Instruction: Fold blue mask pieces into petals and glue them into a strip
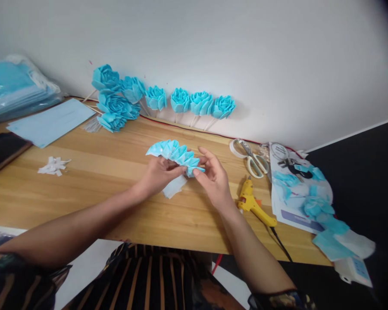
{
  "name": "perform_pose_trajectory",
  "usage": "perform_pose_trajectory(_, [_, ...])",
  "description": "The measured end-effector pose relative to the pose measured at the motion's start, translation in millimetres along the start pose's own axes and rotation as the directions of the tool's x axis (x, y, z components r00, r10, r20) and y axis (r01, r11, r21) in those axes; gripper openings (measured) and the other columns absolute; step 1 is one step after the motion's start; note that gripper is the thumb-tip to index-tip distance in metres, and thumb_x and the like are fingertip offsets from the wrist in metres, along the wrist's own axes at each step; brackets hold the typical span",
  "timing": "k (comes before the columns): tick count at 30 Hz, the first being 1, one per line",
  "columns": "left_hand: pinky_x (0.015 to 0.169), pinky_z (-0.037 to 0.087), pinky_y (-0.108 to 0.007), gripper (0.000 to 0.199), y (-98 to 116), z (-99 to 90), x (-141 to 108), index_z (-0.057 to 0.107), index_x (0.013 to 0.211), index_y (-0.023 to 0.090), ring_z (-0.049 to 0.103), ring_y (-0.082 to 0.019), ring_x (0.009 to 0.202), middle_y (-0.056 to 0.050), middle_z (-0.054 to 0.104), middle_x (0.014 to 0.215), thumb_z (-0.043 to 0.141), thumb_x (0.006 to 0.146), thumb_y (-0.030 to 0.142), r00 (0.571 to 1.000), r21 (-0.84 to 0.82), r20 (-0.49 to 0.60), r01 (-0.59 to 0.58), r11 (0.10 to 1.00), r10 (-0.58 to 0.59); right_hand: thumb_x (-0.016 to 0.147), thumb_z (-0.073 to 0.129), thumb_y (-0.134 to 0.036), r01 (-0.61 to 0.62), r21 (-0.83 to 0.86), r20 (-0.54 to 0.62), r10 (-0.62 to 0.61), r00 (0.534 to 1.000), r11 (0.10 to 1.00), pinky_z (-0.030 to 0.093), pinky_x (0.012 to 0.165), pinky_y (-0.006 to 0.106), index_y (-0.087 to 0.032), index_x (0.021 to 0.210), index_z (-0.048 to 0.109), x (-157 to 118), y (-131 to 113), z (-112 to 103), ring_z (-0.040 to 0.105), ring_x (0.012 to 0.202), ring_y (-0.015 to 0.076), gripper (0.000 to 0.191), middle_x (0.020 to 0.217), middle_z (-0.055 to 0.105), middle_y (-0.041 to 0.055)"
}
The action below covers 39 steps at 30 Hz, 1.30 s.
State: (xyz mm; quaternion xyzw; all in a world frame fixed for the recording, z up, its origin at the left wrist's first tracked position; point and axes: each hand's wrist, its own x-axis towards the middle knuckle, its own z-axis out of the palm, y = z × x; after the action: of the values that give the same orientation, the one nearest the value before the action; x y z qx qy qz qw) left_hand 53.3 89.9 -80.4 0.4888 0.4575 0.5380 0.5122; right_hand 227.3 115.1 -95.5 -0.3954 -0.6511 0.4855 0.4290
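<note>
A pleated strip of light blue paper-like material [174, 151], folded into a row of overlapping points, is held above the middle of the wooden table. My left hand [161, 174] is closed on the strip's lower edge, thumb pointing right. At the right end my right hand [212, 174] pinches the strip between thumb and fingers. Both hands' fingertips come close together there. Below the strip, a pale flat piece [174, 187] shows; whether it joins the strip I cannot tell.
Finished blue flowers on sticks [181, 100] lean along the wall. Scissors [257, 163] and a yellow glue gun [254, 204] lie right, beside a paper sheet [297, 219] with blue scraps. Left are white scraps [54, 166], a phone [4, 150], a blue sheet [53, 122] and a bagged stack [17, 90].
</note>
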Motion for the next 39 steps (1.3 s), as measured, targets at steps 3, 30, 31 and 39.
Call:
perform_pose_trajectory(3, [0.092, 0.059, -0.04, 0.028, -3.7, 0.8, 0.0, 0.073, 0.087, 0.017, 0.074, -0.026, 0.091, -0.007, 0.079, 0.086, 0.084, 0.07, 0.036, 1.0, -0.01, -0.001, -0.001, 1.0, 0.001, 0.083, 0.067, -0.033, 0.008, -0.035, 0.014, -0.008, 1.0, 0.999, 0.054, 0.091, 0.037, -0.026, 0.136, 0.053, 0.0, -0.1, -0.3, 0.064, 0.099, 0.0201, 0.055, 0.104, 0.064, 0.0043])
perform_pose_trajectory(30, [0.095, 0.058, -0.04, 0.042, -18.6, -5.5, 2.4, 0.066, 0.115, 0.011, 0.073, -0.025, 0.103, -0.012, 0.076, 0.112, 0.07, 0.076, 0.025, 0.995, 0.077, 0.079, -0.069, 0.995, 0.063, 0.088, 0.067, -0.037, -0.019, 0.047, 0.152, 0.012, 0.988, 0.999, 0.053, 0.094, 0.042, -0.027, 0.143, 0.048, -0.6, -2.3, -5.0, 0.064, 0.103, 0.0222, 0.06, 0.111, 0.067, 0.0062])
perform_pose_trajectory(31, [0.093, 0.058, -0.039, 0.037, -19.4, -5.4, 2.4, 0.067, 0.111, 0.012, 0.073, -0.025, 0.1, -0.011, 0.077, 0.109, 0.07, 0.076, 0.025, 0.994, 0.088, 0.082, -0.074, 0.993, 0.067, 0.087, 0.068, -0.036, -0.014, 0.026, 0.155, 0.01, 0.988, 1.0, 0.053, 0.096, 0.042, -0.027, 0.144, 0.048, -0.9, -1.8, -4.2, 0.064, 0.106, 0.0225, 0.062, 0.116, 0.067, 0.007])
perform_pose_trajectory(39, [0.077, 0.058, -0.033, 0.022, -20.9, -3.3, -0.2, 0.068, 0.094, 0.014, 0.072, -0.019, 0.081, -0.007, 0.077, 0.091, 0.068, 0.079, 0.03, 0.99, 0.128, 0.125, -0.081, 0.989, 0.065, 0.085, 0.065, -0.026, -0.004, -0.05, 0.124, 0.01, 0.992, 0.999, 0.054, 0.098, 0.044, -0.027, 0.144, 0.048, -1.3, 1.1, 0.4, 0.066, 0.107, 0.0222, 0.061, 0.13, 0.066, 0.0083])
